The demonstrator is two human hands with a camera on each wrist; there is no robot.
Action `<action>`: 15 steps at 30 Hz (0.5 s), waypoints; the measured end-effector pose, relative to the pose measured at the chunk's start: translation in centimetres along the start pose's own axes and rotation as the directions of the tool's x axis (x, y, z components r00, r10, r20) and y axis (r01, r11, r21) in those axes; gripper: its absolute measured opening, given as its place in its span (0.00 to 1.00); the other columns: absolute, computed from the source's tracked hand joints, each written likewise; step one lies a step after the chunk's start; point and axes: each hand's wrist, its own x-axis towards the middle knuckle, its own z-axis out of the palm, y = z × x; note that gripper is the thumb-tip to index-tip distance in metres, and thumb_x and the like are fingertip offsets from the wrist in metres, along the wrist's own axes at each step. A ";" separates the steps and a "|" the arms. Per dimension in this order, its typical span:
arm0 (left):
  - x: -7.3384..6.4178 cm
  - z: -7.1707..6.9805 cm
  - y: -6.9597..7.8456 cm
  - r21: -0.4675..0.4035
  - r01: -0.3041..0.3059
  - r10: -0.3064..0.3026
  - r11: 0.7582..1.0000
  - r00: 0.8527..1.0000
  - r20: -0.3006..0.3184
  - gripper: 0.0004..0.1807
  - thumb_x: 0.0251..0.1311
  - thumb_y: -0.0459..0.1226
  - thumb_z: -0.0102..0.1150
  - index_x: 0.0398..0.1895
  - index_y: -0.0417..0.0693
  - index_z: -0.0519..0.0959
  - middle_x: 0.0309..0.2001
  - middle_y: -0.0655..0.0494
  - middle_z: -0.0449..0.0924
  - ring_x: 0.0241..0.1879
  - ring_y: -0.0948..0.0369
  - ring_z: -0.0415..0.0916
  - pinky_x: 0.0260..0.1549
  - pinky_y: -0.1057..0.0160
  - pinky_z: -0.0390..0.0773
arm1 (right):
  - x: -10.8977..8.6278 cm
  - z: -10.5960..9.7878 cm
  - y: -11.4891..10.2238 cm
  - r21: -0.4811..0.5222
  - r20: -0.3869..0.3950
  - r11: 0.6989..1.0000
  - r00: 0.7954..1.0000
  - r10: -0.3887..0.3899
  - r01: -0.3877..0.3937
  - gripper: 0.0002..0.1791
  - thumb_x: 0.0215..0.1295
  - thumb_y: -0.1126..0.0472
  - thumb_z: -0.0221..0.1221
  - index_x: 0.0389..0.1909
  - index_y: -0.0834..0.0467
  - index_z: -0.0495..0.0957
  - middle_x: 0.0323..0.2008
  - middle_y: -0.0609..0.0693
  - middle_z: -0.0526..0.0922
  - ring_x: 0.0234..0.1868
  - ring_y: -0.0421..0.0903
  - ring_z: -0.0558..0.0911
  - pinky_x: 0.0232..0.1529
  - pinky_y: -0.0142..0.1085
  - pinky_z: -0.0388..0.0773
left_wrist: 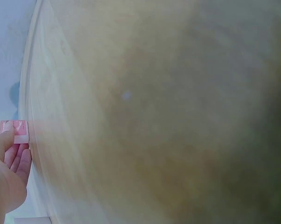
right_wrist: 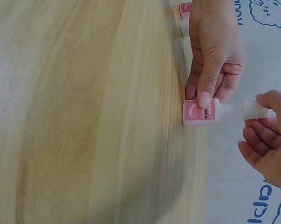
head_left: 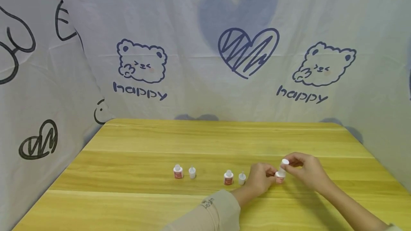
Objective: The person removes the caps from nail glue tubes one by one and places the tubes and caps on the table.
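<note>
My left hand (head_left: 259, 179) pinches a small white bottle (right_wrist: 201, 112) with a pink label between thumb and fingers, low over the table. The bottle stands upright in the head view. Just above its neck, my right hand (head_left: 306, 171) pinches a white cap (head_left: 284, 162) between thumb and fingers. Something translucent shows between cap and bottle; whether cap and neck touch I cannot tell. The left wrist view shows the left hand (left_wrist: 10, 172) at its edge, gripping the pink-labelled bottle (left_wrist: 20, 131); the right hand is outside that view.
Left of my hands, two similar uncapped bottles stand on the wooden table (head_left: 128, 209), one bottle (head_left: 178, 172) farther left, another bottle (head_left: 228, 178) nearer. Beside each lies a white cap (head_left: 192, 173) with a thin pin pointing up. A printed cloth (head_left: 192, 92) hangs behind.
</note>
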 end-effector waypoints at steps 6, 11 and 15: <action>0.0 0.0 0.0 -0.018 -0.023 0.023 1.000 1.000 -0.001 0.06 0.46 0.33 0.65 0.28 0.38 0.83 0.29 0.51 0.85 0.28 0.71 0.80 0.25 0.84 0.72 | 0.1 -0.1 0.2 0.017 -0.047 1.000 0.999 -0.016 0.017 0.06 0.50 0.64 0.65 0.29 0.60 0.80 0.26 0.50 0.83 0.26 0.27 0.75 0.27 0.26 0.77; 0.0 -0.1 -0.1 -0.013 -0.012 0.012 1.000 1.000 0.009 0.06 0.47 0.33 0.64 0.28 0.38 0.83 0.29 0.52 0.85 0.27 0.72 0.80 0.26 0.83 0.72 | 0.0 -0.3 0.2 0.025 -0.043 1.000 0.999 -0.003 0.004 0.07 0.51 0.63 0.65 0.29 0.61 0.80 0.27 0.51 0.83 0.26 0.26 0.76 0.27 0.25 0.77; 0.0 0.0 -0.2 -0.004 -0.011 0.011 1.000 1.000 0.012 0.06 0.47 0.33 0.64 0.29 0.38 0.82 0.29 0.52 0.85 0.28 0.71 0.80 0.27 0.83 0.73 | 0.0 -0.5 0.2 0.022 -0.041 1.000 0.999 0.001 0.000 0.06 0.51 0.63 0.65 0.29 0.61 0.80 0.27 0.51 0.83 0.26 0.26 0.76 0.28 0.25 0.77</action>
